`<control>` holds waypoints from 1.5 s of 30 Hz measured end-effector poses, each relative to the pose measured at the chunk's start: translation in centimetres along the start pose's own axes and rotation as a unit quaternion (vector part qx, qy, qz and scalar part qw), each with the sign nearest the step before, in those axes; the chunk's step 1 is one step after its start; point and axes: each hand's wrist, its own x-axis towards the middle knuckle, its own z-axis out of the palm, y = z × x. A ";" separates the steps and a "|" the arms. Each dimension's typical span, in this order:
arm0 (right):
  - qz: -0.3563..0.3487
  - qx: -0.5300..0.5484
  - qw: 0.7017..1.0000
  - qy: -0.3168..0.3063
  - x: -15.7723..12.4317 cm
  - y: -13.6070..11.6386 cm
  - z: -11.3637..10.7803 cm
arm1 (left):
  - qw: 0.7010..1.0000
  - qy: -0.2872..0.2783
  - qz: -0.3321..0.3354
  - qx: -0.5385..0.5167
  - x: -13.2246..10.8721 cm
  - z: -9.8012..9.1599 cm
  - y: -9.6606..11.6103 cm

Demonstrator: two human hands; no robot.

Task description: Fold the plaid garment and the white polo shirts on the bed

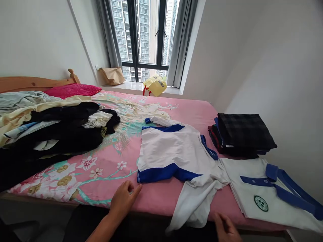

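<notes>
A white long-sleeved shirt with blue side panels and a blue collar lies spread on the bed, its collar end toward the right. The near sleeve hangs over the bed's front edge; the far one is bent back toward the hem. My left hand hovers just in front of the hem's near corner, fingers loosely curled, thumb apart, holding nothing. To the right of the hanging sleeve is my right hand, cut off by the lower edge, fingers slightly apart and nothing seen in them.
A white polo shirt with blue collar and green round badge lies folded at right. Behind it stands a stack of dark folded clothes. A loose clothes heap covers the left side. A paper bag and yellow bag sit by the window.
</notes>
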 end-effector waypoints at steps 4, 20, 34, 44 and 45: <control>-0.285 -0.046 0.951 -0.115 -2.8 -3.0 5.1 | 0.994 -0.040 -0.007 0.102 1.6 0.6 2.5; -0.527 -0.194 0.827 -0.007 -0.8 3.1 9.8 | 0.943 -0.105 0.066 -0.308 4.8 -4.1 3.7; -0.521 -0.215 0.826 0.008 -3.5 3.1 9.9 | 0.955 -0.088 -0.071 -0.276 1.8 -0.6 -4.7; -0.159 -0.023 0.987 0.015 -4.6 6.3 5.9 | 0.823 -0.200 -0.239 -0.475 1.7 -1.6 -3.3; -0.117 -0.003 0.993 -0.033 -4.5 5.9 5.7 | 0.808 -0.199 -0.240 -0.500 1.9 -1.2 -3.0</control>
